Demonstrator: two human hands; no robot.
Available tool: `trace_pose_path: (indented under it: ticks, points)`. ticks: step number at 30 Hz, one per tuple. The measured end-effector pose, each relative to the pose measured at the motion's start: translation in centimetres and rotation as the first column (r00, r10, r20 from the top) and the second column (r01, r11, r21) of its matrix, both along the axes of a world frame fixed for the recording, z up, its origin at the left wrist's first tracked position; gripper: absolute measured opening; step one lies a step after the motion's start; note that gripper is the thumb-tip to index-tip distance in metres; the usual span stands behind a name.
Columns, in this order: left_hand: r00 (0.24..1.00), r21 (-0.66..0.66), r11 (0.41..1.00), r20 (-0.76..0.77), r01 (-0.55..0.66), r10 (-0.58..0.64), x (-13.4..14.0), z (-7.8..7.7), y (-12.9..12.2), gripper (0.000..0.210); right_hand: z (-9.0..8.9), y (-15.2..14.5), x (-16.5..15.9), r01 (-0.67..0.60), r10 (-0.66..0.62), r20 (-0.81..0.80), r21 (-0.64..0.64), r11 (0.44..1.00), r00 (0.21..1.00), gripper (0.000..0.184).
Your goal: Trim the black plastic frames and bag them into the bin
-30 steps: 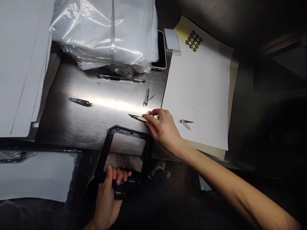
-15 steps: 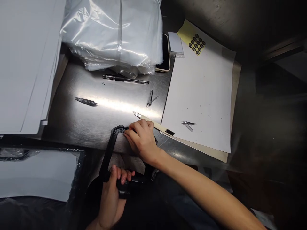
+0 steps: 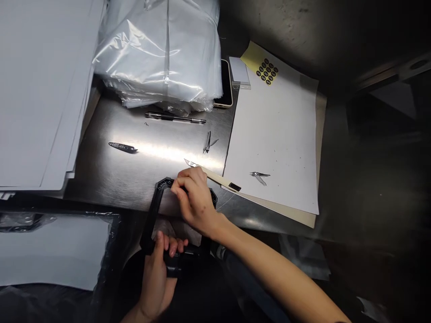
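Note:
My left hand [image 3: 157, 271] is wrapped round the lower part of a black angular plastic frame [image 3: 153, 215], its thumb pointing up. The frame stands out over the edge of the metal table. My right hand [image 3: 195, 197] is closed in a pinch at the frame's top bar, near its left corner. Whatever lies between those fingertips is hidden. Just behind the right knuckles lies a craft knife [image 3: 215, 176] with a beige handle, its blade pointing left. Beyond it on the metal are small silver nail clippers [image 3: 208, 144], and a dark marked blade-shaped piece [image 3: 123, 147] lies to the left.
Clear plastic bags [image 3: 161, 54] are stacked at the back, beside a phone [image 3: 225, 85] and a pen [image 3: 175, 118]. On the right a white sheet [image 3: 272, 139] carries a second pair of clippers [image 3: 259, 176] and round black stickers [image 3: 267, 72]. Large white sheets [image 3: 43, 89] lie left.
The view has shifted slightly. My right hand has turned a little and its fingertips sit slightly farther left on the frame, so its right corner shows more. My left hand keeps its grip.

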State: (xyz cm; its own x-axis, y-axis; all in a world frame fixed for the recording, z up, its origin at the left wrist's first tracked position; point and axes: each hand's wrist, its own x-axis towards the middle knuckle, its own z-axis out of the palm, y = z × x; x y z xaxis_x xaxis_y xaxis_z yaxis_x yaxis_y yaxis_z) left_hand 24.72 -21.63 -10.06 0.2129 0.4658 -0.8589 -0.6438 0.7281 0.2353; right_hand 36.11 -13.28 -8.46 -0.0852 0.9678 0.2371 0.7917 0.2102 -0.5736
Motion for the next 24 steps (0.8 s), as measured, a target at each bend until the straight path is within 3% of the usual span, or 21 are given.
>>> trace_pose_path:
  ticks: [2,4,7,9,11,14,15,18,20,22,24]
  points:
    - [1.0,-0.002,1.0,0.007,-0.002,0.002,0.0,0.0,0.0,0.041,2.3,-0.2,1.1,0.02,-0.04,-0.305,-0.067,0.998,0.951,0.015]
    - [1.0,-0.007,1.0,0.018,-0.003,0.003,0.0,0.1,0.0,0.038,4.4,-0.8,2.8,-0.15,0.028,-0.482,-0.216,0.965,0.876,0.016]
    - [0.999,-0.032,0.999,0.033,-0.002,0.003,-0.2,0.6,0.2,0.037,6.0,-2.7,5.3,-0.447,0.313,-0.337,-0.465,0.764,0.888,0.012]
    - [0.998,-0.067,0.998,0.059,0.002,0.002,-0.5,1.2,0.5,0.038,6.1,-4.5,6.1,-0.475,0.484,-0.149,-0.567,0.673,0.863,0.03]
    - [0.996,-0.107,0.994,0.09,0.005,0.005,-1.1,2.2,1.0,0.038,5.8,-6.0,6.2,-0.49,0.582,-0.022,-0.567,0.662,0.813,0.05]
    - [0.994,-0.116,0.993,0.111,0.036,-0.023,-2.3,3.7,2.2,0.021,6.3,-6.6,5.6,-0.575,0.638,-0.01,-0.445,0.687,0.77,0.037]
    - [0.996,-0.072,0.997,0.088,0.024,-0.018,-2.8,4.2,2.6,0.025,6.9,-6.2,5.3,-0.599,0.632,-0.055,-0.393,0.698,0.773,0.032]
    - [0.992,0.273,0.959,-0.079,-0.073,0.098,-4.5,5.1,3.8,0.071,9.6,-4.7,4.5,-0.628,0.538,-0.334,-0.303,0.717,0.774,0.023]
    - [0.977,0.444,0.895,-0.162,-0.052,0.137,-5.7,5.3,4.3,0.079,10.9,-3.5,4.0,-0.609,0.399,-0.518,-0.335,0.72,0.756,0.021]
    - [0.979,0.471,0.882,-0.182,0.002,0.095,-7.1,5.3,4.4,0.065,11.2,-1.7,3.3,-0.635,0.33,-0.611,-0.385,0.67,0.719,0.022]
    - [0.981,0.447,0.895,-0.174,0.002,0.085,-8.6,5.0,4.4,0.043,10.5,1.0,2.5,-0.651,0.376,-0.575,-0.4,0.645,0.726,0.025]
